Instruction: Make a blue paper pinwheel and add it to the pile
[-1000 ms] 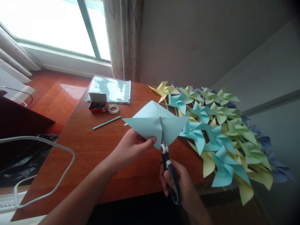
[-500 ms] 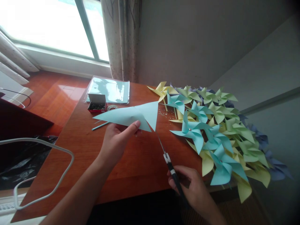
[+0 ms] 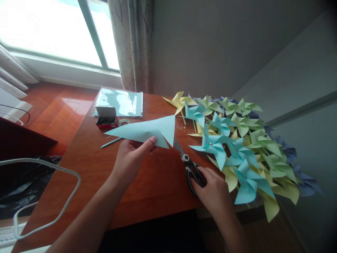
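Between the thumb and fingers of my left hand [image 3: 135, 153] is a folded light-blue paper sheet [image 3: 142, 130], held above the table. A slit opens from its lower right edge, beside a narrow flap. My right hand [image 3: 213, 188] grips black-handled scissors [image 3: 185, 158] by the loops. Their blades look closed and point up and left, just right of the paper's lower corner. A thin blue stick [image 3: 111, 142] lies on the table left of my left hand.
Several paper pinwheels [image 3: 210, 144] in blue, yellow, green and purple cover the table's right side. Behind the held paper are a small red box of dark bits [image 3: 106, 121], a tape roll [image 3: 123, 122] and sheets in a clear sleeve [image 3: 131, 102]. A white cable [image 3: 76, 172] loops at the left.
My right hand has turned the scissors from edge-on to flat, and the blades now sit apart from the slit. My left hand keeps the paper almost still; the view has shifted slightly.
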Motion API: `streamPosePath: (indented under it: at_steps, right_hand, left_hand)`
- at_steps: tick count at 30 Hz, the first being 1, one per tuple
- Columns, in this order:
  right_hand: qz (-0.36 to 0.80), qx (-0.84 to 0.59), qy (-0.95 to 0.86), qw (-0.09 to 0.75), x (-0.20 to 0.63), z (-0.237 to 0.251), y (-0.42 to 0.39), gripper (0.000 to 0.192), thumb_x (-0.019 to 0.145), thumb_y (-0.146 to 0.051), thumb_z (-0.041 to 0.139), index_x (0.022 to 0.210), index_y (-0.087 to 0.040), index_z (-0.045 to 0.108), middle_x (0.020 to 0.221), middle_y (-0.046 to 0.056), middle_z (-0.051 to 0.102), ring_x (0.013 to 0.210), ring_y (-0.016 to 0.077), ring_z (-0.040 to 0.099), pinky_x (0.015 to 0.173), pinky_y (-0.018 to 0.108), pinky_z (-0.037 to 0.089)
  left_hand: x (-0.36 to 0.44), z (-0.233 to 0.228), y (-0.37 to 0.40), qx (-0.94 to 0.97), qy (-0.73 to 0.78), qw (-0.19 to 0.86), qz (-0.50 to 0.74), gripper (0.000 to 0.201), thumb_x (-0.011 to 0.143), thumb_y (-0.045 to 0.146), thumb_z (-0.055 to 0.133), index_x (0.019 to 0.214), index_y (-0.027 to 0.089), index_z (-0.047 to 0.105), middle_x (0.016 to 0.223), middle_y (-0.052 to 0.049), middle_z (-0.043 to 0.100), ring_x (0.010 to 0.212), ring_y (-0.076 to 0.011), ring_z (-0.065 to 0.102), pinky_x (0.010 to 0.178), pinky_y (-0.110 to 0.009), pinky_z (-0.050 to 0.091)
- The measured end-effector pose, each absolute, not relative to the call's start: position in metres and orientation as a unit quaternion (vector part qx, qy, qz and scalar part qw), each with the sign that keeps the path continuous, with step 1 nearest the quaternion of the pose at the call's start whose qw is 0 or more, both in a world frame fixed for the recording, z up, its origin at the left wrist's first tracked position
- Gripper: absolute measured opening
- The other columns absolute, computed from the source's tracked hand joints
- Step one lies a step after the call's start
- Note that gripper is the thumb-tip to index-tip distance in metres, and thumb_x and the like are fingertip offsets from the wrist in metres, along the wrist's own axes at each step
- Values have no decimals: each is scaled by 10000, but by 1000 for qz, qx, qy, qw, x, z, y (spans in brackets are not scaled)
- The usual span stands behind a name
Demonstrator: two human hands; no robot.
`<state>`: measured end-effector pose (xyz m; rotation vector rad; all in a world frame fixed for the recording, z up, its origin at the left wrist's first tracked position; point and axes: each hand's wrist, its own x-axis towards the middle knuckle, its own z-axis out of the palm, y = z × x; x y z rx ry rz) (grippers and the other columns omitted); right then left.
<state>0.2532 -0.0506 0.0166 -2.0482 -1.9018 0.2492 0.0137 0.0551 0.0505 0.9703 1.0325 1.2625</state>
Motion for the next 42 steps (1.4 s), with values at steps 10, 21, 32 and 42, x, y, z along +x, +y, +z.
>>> streamPosePath:
  at_steps: [10, 21, 32, 42]
  right_hand:
    - [6, -761, -641, 100, 233, 22, -19, 240, 895, -397, 662, 985, -184, 728, 905, 76, 737, 814, 270, 697, 660, 339, 435]
    - [15, -757, -650, 71, 230, 23, -11, 187, 890, -343, 658, 956, -174, 702, 924, 91, 691, 847, 268, 679, 698, 344, 459]
    - [139, -736, -614, 249, 233, 33, -18, 303, 908, -422, 636, 1061, -172, 713, 978, 117, 720, 827, 277, 678, 718, 384, 514]
    - [727, -407, -279, 478, 247, 50, 53, 693, 914, -731, 426, 1026, -136, 764, 980, 133, 780, 889, 266, 720, 778, 368, 564]
  left_hand:
    - [16, 50, 53, 425, 434, 587, 536, 151, 814, 253, 766, 712, 164, 699, 661, 4, 698, 640, -141, 607, 621, -237, 474]
    - [16, 49, 52, 430, 431, 597, 522, 158, 824, 268, 771, 716, 172, 707, 662, 19, 705, 649, -130, 622, 636, -225, 485]
    - [16, 48, 53, 441, 424, 604, 511, 148, 825, 263, 771, 739, 160, 711, 670, 7, 705, 637, -125, 623, 615, -210, 493]
    - [-6, 70, 30, 567, 344, 645, 379, 157, 834, 259, 746, 978, 197, 728, 917, -49, 766, 892, -223, 701, 774, -274, 570]
